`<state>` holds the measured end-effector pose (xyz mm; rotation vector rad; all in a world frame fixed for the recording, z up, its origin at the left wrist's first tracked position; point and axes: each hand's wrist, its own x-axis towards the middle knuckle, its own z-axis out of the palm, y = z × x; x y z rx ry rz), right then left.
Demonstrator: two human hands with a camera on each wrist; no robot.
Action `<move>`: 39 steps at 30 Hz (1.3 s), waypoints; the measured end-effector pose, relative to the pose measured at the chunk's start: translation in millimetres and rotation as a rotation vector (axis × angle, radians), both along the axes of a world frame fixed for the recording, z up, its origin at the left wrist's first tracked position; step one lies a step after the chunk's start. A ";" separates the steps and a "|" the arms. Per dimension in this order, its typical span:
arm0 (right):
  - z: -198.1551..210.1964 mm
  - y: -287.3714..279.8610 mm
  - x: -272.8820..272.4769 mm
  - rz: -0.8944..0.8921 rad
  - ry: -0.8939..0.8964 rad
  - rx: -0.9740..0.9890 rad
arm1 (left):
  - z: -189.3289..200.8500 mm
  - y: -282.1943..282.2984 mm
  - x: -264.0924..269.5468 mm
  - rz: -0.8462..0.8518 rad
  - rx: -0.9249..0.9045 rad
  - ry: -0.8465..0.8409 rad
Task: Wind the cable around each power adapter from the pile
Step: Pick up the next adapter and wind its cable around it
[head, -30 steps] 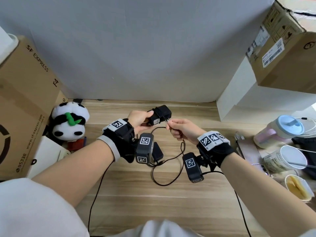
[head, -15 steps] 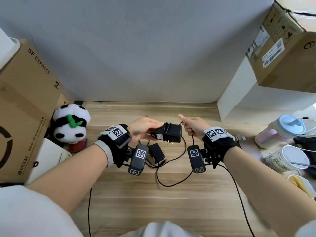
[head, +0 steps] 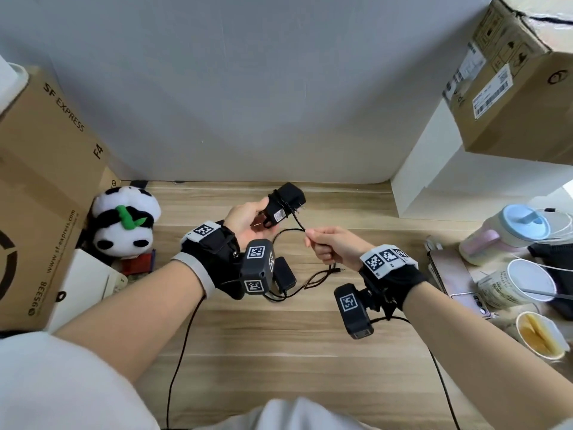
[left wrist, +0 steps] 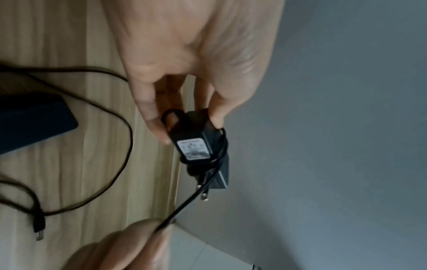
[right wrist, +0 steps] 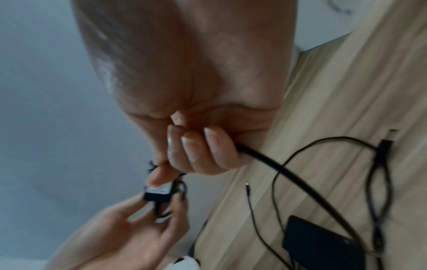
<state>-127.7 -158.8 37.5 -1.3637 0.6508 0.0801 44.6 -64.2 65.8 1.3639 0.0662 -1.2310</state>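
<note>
A: Centre of the head view, just above the middle, the black power adapter is up off the desk, gripped at its lower end by the left hand, thumb and fingers curled round the body.

B: And its cable?

A: A turn or two crosses the adapter by the white label; the left wrist view shows that plainly, with the two metal prongs poking out below the wrap. From there the cable runs taut down and to the right into the right hand.

B: How is that hand holding it?

A: Clenched round the cable, thumb and forefinger pinching it near the adapter, the other fingers folded in. Below the fist the loose remainder drops to the desk, ending in a small barrel plug.

B: Anything else on the desk?

A: A second adapter lies flat just below the left hand, partly hidden behind the wrist camera, its own lead looping beside it. Farther out, a plush panda sits at the left against a cardboard box. At the right edge stand a lidded cup, a paper cup and another cardboard box in the upper right corner.
</note>
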 end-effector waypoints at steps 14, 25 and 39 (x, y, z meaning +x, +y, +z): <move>3.1 -12.6 2.9 -0.063 0.246 -0.160 | 2.6 4.8 -12.9 -0.921 0.011 -0.247; 3.4 -0.8 20.5 -0.374 0.161 -0.162 | -10.4 1.8 -19.8 -0.602 -0.074 -0.121; 16.8 -11.4 12.9 -0.375 0.043 -0.293 | -3.7 13.0 -6.4 -0.663 -0.053 -0.080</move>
